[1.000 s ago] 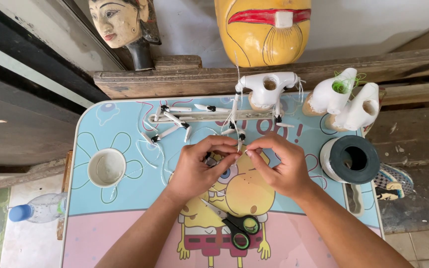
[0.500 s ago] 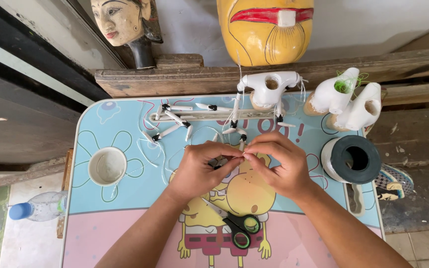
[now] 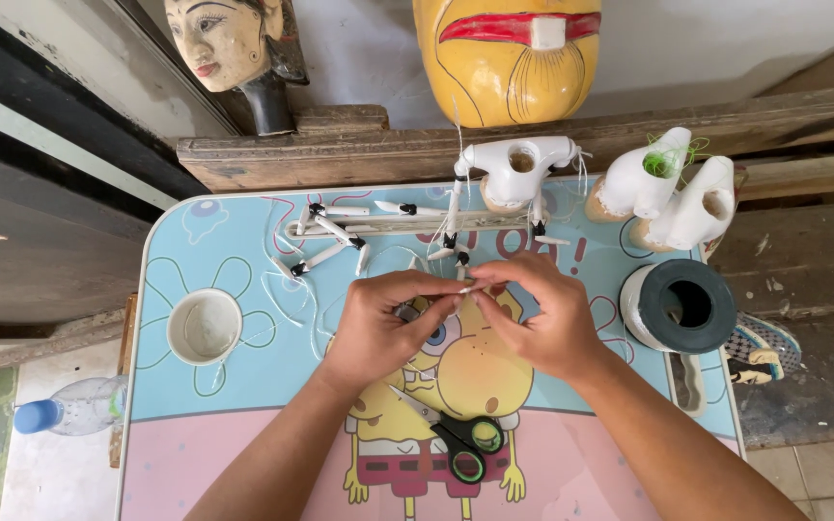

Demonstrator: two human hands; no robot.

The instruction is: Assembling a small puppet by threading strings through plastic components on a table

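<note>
Two bare hands meet over the middle of a small cartoon-printed table [image 3: 243, 463], fingertips pinched together on a short white puppet piece [image 3: 468, 287] and what looks like fine thread. Nearest the camera, black-and-green scissors [image 3: 458, 446] lie closed on the tabletop, just below the wrists. The left hand [image 3: 383, 323] curls with thumb and forefinger nipped on one end of the piece; the right hand [image 3: 544, 314] is likewise nearly closed, its fingertips gripping the other end (the thread itself is too thin to trace). The work in hand appears to be tying or threading a joint on that piece, and the next move likely calls for a steady pull to tighten the knot without letting the piece slip. To the left sits an empty white cup [image 3: 204, 325]; to the right, a dark roll of tape [image 3: 680, 305]. Beyond the hands lie jointed white limb segments [image 3: 332, 236] with black bands, then a white carved torso [image 3: 516, 166] on the table's far edge. Farthest back, a wooden ledge [image 3: 359, 154] carries a painted carved head [image 3: 227, 43] and a yellow mask [image 3: 508, 53]
</note>
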